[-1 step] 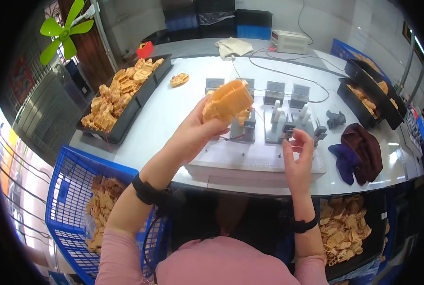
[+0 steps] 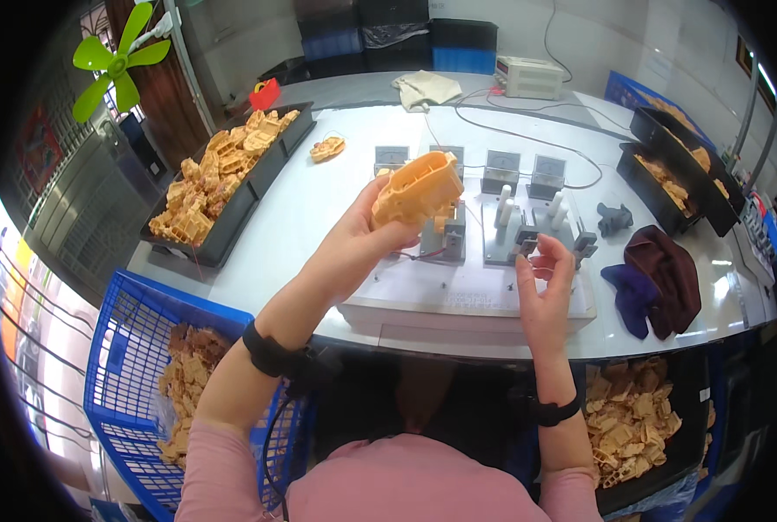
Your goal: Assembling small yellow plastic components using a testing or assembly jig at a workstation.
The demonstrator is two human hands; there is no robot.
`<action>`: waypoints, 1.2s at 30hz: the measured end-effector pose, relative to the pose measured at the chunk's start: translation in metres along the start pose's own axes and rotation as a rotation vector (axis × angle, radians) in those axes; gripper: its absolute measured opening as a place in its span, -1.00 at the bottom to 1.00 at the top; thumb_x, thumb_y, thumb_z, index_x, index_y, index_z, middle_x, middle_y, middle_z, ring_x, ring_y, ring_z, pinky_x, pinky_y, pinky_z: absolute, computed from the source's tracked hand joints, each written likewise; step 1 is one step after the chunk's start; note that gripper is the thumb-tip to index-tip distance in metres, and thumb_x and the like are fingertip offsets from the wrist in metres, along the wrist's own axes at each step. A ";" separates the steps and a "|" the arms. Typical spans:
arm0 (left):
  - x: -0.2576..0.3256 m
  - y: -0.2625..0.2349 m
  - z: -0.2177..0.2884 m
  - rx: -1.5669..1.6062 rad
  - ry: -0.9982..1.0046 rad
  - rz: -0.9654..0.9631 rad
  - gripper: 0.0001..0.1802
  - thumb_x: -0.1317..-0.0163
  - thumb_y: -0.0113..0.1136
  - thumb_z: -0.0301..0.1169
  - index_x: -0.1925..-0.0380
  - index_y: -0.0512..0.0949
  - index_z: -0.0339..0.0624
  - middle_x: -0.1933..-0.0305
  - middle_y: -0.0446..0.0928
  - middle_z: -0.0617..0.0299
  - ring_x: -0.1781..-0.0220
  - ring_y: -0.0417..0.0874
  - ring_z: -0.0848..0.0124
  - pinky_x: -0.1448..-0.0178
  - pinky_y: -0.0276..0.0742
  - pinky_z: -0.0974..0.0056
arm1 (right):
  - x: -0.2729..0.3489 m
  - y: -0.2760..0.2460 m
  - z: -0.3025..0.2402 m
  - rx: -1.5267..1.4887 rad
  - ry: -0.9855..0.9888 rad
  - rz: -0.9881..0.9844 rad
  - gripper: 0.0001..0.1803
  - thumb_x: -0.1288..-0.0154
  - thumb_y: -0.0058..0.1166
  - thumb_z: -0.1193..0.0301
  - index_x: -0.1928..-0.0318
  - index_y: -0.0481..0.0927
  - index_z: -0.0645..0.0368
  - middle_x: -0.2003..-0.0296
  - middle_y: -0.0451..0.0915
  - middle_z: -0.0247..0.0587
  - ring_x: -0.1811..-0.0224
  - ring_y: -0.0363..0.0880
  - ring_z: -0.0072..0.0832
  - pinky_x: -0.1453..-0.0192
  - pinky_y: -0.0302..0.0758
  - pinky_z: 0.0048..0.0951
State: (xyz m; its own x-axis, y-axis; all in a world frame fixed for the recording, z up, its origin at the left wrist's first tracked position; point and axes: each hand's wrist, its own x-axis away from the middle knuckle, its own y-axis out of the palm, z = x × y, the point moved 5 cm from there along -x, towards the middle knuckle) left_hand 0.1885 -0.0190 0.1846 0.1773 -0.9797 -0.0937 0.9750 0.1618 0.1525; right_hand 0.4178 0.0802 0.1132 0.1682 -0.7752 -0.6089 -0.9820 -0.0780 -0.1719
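Note:
My left hand point(image 2: 353, 248) is raised above the white table point(image 2: 319, 200) and grips an orange plastic moulded part point(image 2: 417, 190), tilted over the test fixture. The fixture is a white base plate point(image 2: 466, 300) carrying grey blocks, white pegs and a row of small meters point(image 2: 500, 161). My right hand point(image 2: 545, 283) rests at the fixture's right block, its fingertips pinched on a small dark grey clamp point(image 2: 527, 244).
A long black tray point(image 2: 236, 217) of orange parts lies at left, with one loose part point(image 2: 326, 148) beside it. A blue basket point(image 2: 123, 348) and a bin of parts point(image 2: 640, 418) sit below the table edge. Dark red and blue cloths point(image 2: 662, 278) and black trays point(image 2: 666, 170) are at right.

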 end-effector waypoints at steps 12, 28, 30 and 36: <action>-0.012 0.012 0.016 -0.349 0.029 0.043 -0.21 -0.27 0.28 -0.48 -0.43 0.09 -0.12 -0.21 0.41 0.08 -0.26 0.53 0.31 -0.23 0.53 0.30 | -0.003 0.007 0.028 -0.094 0.066 -0.028 -0.61 -0.31 0.23 0.44 -0.10 0.45 0.19 0.14 0.50 -0.25 0.18 0.49 -0.50 0.00 0.47 -0.46; -0.117 0.059 0.025 -1.399 0.494 -0.017 -0.50 -0.14 0.31 -0.59 -0.10 0.44 -0.14 -0.13 0.41 0.05 -0.18 0.52 0.23 -0.19 0.56 0.23 | -0.001 0.004 0.027 -0.179 0.079 -0.041 -0.74 -0.24 0.29 0.48 0.11 0.51 0.16 0.35 0.54 -0.36 0.39 0.44 -0.61 0.25 0.44 -0.57; -0.139 0.071 0.010 -1.727 0.492 0.007 -0.50 -0.10 0.32 -0.61 -0.08 0.45 -0.17 -0.15 0.37 0.00 -0.18 0.50 0.13 -0.17 0.59 0.22 | -0.001 0.004 0.024 -0.180 0.074 -0.039 -0.74 -0.23 0.29 0.47 0.11 0.51 0.17 0.33 0.54 -0.35 0.40 0.44 -0.60 0.24 0.45 -0.56; -0.150 0.098 -0.013 -1.981 0.403 -0.113 -0.51 -0.12 0.31 -0.58 -0.08 0.45 -0.21 -0.16 0.36 0.00 -0.16 0.49 0.11 -0.14 0.63 0.24 | 0.001 0.004 0.020 -0.174 0.083 -0.061 -0.73 -0.22 0.29 0.47 0.11 0.51 0.17 0.30 0.54 -0.32 0.39 0.43 -0.58 0.23 0.46 -0.54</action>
State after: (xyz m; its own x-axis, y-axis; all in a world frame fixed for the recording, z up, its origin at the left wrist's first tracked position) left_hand 0.2595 0.1457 0.2011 -0.1421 -0.9612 -0.2365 -0.2924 0.2690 -0.9177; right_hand 0.4156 0.0917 0.0970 0.2268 -0.8141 -0.5345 -0.9715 -0.2277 -0.0654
